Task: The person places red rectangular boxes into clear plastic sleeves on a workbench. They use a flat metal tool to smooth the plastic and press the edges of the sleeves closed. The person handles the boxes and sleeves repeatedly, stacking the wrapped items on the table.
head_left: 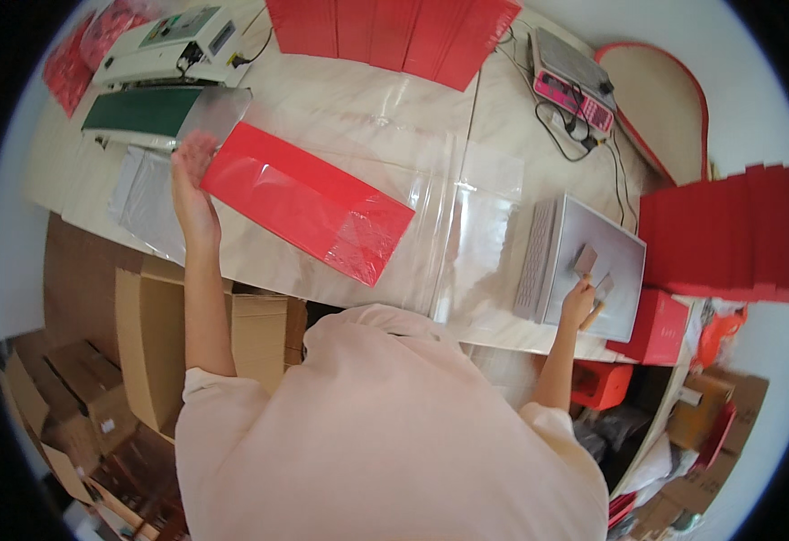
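On the table lies a long red box [304,203], partly covered by clear plastic film. My left hand [194,167] is at its left end, fingers raised and smeared by motion, so its grip cannot be told. Over to the right, my right hand [578,302] is closed above a shiny silver-grey box-shaped unit [624,261]. Its fingers hold a small flat pinkish-brown piece [586,260], whose kind is unclear. Beneath it, the shiny top seems to mirror the hand. Sheets of clear plastic [480,216] are spread between the red box and the silver unit.
A white machine with a green belt [137,113] stands at the far left. Red boxes [394,32] are at the back, and more are stacked [728,230] on the right. A scale with a pink panel [575,86] trails cords. An open cardboard box [155,352] sits below the table.
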A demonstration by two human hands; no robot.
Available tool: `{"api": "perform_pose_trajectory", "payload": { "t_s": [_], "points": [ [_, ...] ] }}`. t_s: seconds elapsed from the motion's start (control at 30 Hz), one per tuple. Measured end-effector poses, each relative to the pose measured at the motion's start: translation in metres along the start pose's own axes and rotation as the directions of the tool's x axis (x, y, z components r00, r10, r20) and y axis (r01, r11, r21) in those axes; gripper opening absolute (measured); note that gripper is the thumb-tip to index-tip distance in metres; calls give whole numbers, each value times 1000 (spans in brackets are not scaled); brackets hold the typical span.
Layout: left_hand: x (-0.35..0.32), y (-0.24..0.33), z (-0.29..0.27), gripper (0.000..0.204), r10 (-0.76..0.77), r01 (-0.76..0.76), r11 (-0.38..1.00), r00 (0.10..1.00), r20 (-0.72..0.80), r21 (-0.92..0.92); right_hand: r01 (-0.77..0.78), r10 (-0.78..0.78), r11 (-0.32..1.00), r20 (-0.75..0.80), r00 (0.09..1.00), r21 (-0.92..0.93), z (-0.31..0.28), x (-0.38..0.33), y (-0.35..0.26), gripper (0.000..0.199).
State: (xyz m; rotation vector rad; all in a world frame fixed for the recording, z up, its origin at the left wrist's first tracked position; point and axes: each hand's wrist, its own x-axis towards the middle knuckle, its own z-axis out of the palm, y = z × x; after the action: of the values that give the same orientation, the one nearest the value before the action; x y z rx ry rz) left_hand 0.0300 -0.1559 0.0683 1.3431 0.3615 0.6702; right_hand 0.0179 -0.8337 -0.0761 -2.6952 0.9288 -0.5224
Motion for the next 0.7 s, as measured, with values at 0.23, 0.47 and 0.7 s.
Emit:
{"api": "perform_pose_trajectory", "payload": {
  "t_s": [0.23,0.47,0.7],
  "points": [
    [-28,68,38,20,601,-634,696,771,211,338,393,-721,595,251,646,701,-179,-82,-193,19],
    [-33,97,96,28,407,-828,507,476,780,241,693,-950,310,186,251,651,-211,-112,-291,14],
    [-28,94,121,43,231,-888,421,301,925,184,742,-939,345,196,285,575,-210,-119,-306,14]
  ]
}}
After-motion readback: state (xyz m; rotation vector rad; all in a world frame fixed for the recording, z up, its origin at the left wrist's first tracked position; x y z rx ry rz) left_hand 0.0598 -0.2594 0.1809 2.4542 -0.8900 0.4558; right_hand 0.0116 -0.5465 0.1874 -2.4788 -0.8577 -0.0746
